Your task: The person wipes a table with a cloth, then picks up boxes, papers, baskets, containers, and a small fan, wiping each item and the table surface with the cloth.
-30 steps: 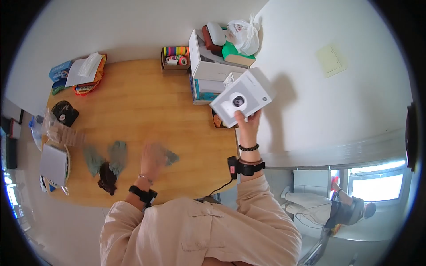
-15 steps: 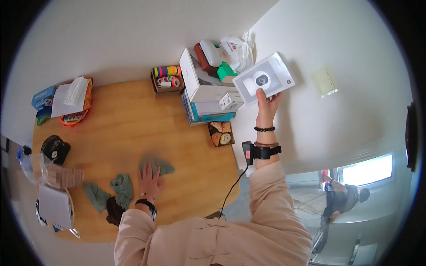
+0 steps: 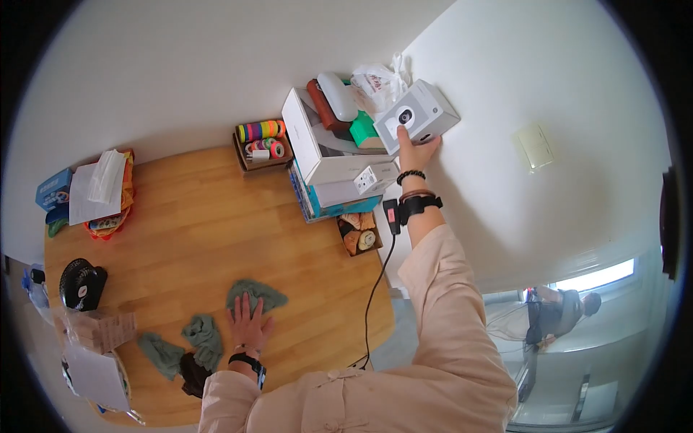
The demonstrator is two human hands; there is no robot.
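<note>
My right hand (image 3: pixel 419 153) grips a white camera box (image 3: pixel 427 103) with a picture of a round camera on its front, thumb pressed on that front. The box is raised at the wall corner, just right of an open white carton (image 3: pixel 303 130) and a white plastic bag (image 3: pixel 379 85). Flat on the wooden table, my left hand (image 3: pixel 249 328) rests with its fingers spread over the lower part of a grey-green cloth (image 3: pixel 264 292). Another crumpled grey-green cloth (image 3: pixel 203 339) and a dark brown cloth (image 3: pixel 193 375) lie to its left.
Beside the carton stand a box of coloured tape rolls (image 3: pixel 261 137) and a small box of bread-like pieces (image 3: pixel 359 234). A black cap-like object (image 3: pixel 83 283) and a clear container (image 3: pixel 101 328) sit at the left edge. A black cable (image 3: pixel 368 310) hangs from my right wrist.
My right hand has brought the camera box left toward the open carton and turned it, so its side shows. My left hand is still on the cloth. The whole view has shifted slightly.
</note>
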